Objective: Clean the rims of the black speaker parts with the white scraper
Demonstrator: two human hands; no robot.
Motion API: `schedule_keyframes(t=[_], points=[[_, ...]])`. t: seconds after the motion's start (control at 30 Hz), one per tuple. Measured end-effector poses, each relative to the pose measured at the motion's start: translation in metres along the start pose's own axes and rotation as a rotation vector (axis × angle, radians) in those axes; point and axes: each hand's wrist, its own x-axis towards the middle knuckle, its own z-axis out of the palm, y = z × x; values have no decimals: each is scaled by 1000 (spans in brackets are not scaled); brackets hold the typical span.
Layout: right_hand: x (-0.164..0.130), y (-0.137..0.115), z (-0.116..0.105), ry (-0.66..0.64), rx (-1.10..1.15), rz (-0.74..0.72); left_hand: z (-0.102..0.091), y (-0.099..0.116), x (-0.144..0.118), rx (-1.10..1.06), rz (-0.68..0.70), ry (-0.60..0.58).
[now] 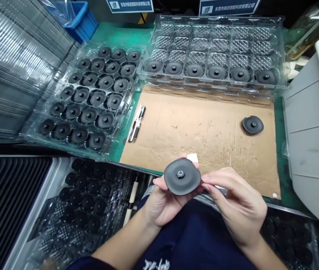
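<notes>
The left hand (165,208), palm up, grips one black disc (189,182). At its three o'clock edge, the right hand (239,204) bends inward; I can't tell what it pinches. One loose disc (253,125) lies at two o'clock; six tray discs (194,70) line a clear plastic tray (221,44) at one.

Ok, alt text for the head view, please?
The left hand holds a dark rounded-square disc with a central stub; the right hand has fingers pinched at its edge. Beyond, a cardboard sheet bears one loose disc, with a full clear compartment tray left and a second tray behind, filled only in its front row.
</notes>
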Motion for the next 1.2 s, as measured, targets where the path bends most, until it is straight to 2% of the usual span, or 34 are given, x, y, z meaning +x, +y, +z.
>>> schedule_keyframes(t=[0.17,0.47,0.6,0.77,1.0,1.2], points=[[-3,-1,-2,31,-58,-26,0,0,1,10,1,4],[-4,1,-2,78,-22,-68,0,-5,-1,85,-20,39],[-4,0,1,59,-7,-25,0,-5,0,48,-29,65],[-7,1,2,52,60,-7,-1,-6,0,-18,-52,41],[-7,1,1,47,-4,-68,0,-5,0,9,-73,49],[-6,1,3,61,31,-29,-1,-4,-2,-3,-71,21]])
